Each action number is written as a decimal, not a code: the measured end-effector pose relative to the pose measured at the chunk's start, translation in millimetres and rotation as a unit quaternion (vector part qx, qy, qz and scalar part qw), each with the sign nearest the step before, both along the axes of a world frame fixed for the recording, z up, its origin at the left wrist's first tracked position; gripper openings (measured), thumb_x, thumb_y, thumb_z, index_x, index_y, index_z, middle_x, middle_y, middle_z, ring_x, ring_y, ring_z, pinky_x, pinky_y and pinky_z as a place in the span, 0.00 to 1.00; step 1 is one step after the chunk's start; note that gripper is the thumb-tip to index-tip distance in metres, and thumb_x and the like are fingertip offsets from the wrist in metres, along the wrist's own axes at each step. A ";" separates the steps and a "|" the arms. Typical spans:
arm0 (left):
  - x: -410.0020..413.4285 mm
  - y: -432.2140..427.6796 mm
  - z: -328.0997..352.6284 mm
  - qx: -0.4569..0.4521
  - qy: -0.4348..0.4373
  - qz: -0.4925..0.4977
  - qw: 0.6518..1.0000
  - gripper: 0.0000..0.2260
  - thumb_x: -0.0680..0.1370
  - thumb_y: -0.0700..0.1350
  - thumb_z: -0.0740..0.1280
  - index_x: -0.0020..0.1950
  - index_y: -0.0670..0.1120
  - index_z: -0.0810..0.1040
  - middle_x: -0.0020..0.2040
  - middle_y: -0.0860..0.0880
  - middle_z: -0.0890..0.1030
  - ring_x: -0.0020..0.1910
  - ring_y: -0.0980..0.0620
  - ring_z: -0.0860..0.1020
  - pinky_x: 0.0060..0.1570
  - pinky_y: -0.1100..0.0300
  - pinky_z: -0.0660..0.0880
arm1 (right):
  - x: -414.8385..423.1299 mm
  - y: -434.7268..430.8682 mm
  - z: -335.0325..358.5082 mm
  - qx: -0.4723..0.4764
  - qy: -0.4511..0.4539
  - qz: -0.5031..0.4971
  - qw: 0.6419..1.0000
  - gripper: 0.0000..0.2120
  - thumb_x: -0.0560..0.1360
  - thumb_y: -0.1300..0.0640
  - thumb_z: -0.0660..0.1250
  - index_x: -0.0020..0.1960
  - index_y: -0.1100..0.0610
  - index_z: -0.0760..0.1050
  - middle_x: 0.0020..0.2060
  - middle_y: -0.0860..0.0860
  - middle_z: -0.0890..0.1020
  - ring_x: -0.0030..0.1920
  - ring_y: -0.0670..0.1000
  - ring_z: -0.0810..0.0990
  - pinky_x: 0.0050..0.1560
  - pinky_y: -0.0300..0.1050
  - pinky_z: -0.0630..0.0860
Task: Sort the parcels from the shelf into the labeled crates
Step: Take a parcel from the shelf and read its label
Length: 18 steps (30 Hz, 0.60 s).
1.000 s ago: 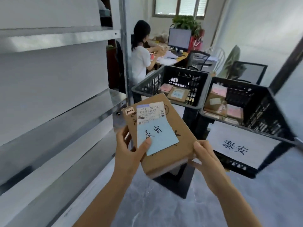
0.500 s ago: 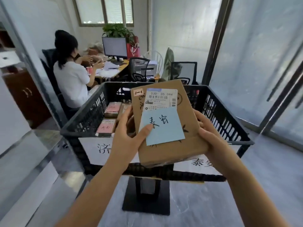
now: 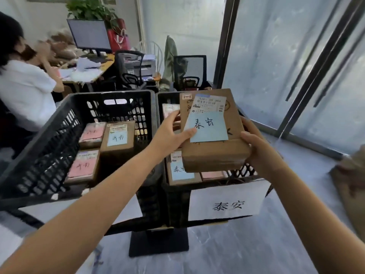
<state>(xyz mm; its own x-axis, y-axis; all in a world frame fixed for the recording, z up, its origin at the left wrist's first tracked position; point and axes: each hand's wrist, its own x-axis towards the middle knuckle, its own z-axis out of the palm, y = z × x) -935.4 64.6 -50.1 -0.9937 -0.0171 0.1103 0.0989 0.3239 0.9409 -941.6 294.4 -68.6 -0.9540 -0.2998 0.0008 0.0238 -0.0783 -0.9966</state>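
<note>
Left hand [image 3: 169,133], right hand [image 3: 258,151] grip one parcel [image 3: 213,153] over right crate [image 3: 245,171] front edge; two crates; left crate [image 3: 59,135] holds four parcels.

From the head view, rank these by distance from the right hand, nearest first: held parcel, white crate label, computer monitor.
Measured from the right hand:
1. Held parcel: in its grip, touching.
2. White crate label: just below, on the right crate's front.
3. Computer monitor: far left, on the back desk.

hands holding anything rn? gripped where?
Yes. Both hands hold one cardboard parcel with a blue note, above the right crate. Left hand grips its left edge, thumb on the note; right hand its right edge.
</note>
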 end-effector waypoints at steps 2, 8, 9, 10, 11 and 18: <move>-13.5 2.3 -9.1 -0.018 -0.023 0.014 0.999 0.33 0.74 0.49 0.69 0.75 0.49 0.57 0.71 0.49 0.66 0.68 0.49 0.67 0.63 0.52 0.71 | -18.0 1.4 -7.7 0.012 -0.021 0.005 1.000 0.31 0.66 0.47 0.66 0.68 0.41 0.65 0.62 0.50 0.77 0.59 0.56 0.77 0.46 0.50 0.76; -50.6 15.0 -24.7 -0.043 -0.071 0.036 0.996 0.33 0.75 0.49 0.69 0.75 0.48 0.55 0.70 0.49 0.68 0.67 0.49 0.69 0.61 0.54 0.72 | -78.2 7.5 -19.3 0.054 -0.070 0.025 0.996 0.18 0.75 0.51 0.64 0.63 0.44 0.66 0.55 0.50 0.76 0.48 0.52 0.77 0.37 0.46 0.75; -55.2 17.5 -25.6 -0.051 -0.078 0.037 0.995 0.32 0.75 0.48 0.68 0.75 0.48 0.56 0.70 0.49 0.69 0.66 0.49 0.70 0.61 0.54 0.72 | -87.8 7.2 -20.3 0.059 -0.078 0.023 0.995 0.16 0.77 0.53 0.62 0.63 0.45 0.65 0.55 0.51 0.75 0.47 0.52 0.77 0.36 0.45 0.76; -59.0 19.5 -27.2 -0.055 -0.080 0.038 0.995 0.32 0.75 0.48 0.68 0.74 0.49 0.56 0.69 0.49 0.70 0.63 0.50 0.71 0.60 0.55 0.72 | -95.9 6.3 -21.2 0.064 -0.085 0.023 0.994 0.15 0.78 0.54 0.61 0.63 0.46 0.65 0.54 0.51 0.75 0.46 0.52 0.77 0.33 0.44 0.76; -62.6 20.6 -30.6 -0.057 -0.082 0.041 0.994 0.31 0.75 0.47 0.68 0.74 0.49 0.57 0.68 0.49 0.71 0.60 0.52 0.72 0.57 0.57 0.73 | -103.7 4.4 -24.1 0.074 -0.089 0.021 0.993 0.14 0.78 0.54 0.60 0.63 0.47 0.65 0.54 0.51 0.75 0.46 0.52 0.77 0.31 0.42 0.76; -68.2 24.5 -67.4 -0.192 -0.217 0.042 0.956 0.47 0.69 0.55 0.73 0.75 0.40 0.47 0.68 0.47 0.70 0.64 0.49 0.70 0.52 0.62 0.67 | -116.8 -7.9 -60.5 0.193 -0.122 0.084 0.970 0.23 0.76 0.50 0.65 0.67 0.51 0.61 0.58 0.53 0.75 0.45 0.50 0.79 0.31 0.41 0.76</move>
<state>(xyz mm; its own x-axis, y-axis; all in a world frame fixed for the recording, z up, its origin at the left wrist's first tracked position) -1003.6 89.2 -117.5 -0.9445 -0.1402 -0.2970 -0.3149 0.6438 0.6975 -1058.5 286.5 -129.1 -0.8496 -0.3841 -0.3616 0.2425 0.3245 -0.9143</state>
